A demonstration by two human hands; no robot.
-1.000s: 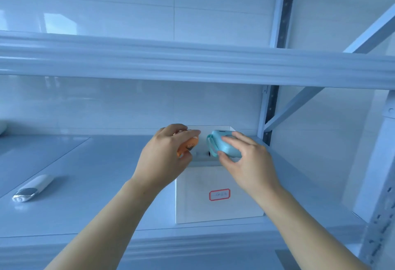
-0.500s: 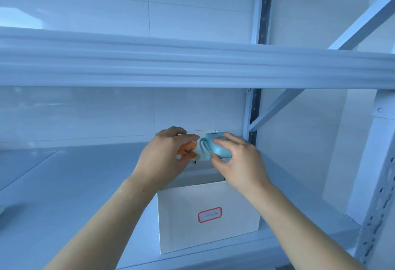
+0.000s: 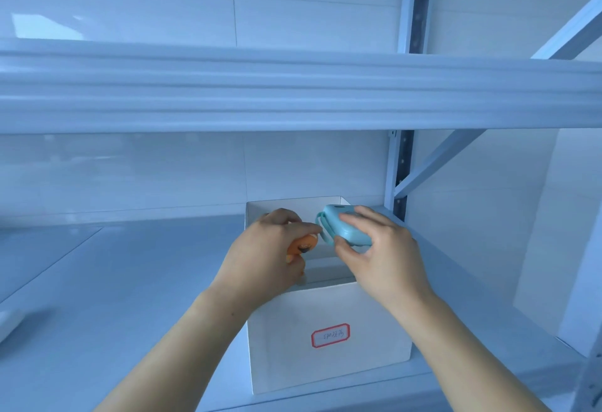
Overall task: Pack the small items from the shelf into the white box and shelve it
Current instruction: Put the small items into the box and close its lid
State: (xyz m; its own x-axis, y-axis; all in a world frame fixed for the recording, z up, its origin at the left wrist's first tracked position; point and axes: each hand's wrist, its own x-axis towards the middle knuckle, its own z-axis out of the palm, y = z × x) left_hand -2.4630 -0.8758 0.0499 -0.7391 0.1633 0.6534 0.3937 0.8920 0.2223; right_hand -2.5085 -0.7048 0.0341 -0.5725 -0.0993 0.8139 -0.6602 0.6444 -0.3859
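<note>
The open white cardboard box [image 3: 329,340] stood at the front edge of the pale metal shelf [image 3: 130,281]. Over its open top, the left hand [image 3: 260,258] clenched a small orange toy figure [image 3: 301,245], and the right hand [image 3: 378,248] grasped a rounded light-blue plastic gadget with a strap loop [image 3: 342,224]. Both should probably be lowered well inside before letting go, one after the other, so neither catches the rim. The box's floor was hidden, and a pale object [image 3: 9,322] was cut off at the left.

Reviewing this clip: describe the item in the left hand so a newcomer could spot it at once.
Find the open white box with a red-bordered label on the shelf. Two hands hover over its opening; the left hand grips a small orange toy. It is orange and rounded, unlike the light blue device beside it.
</note>
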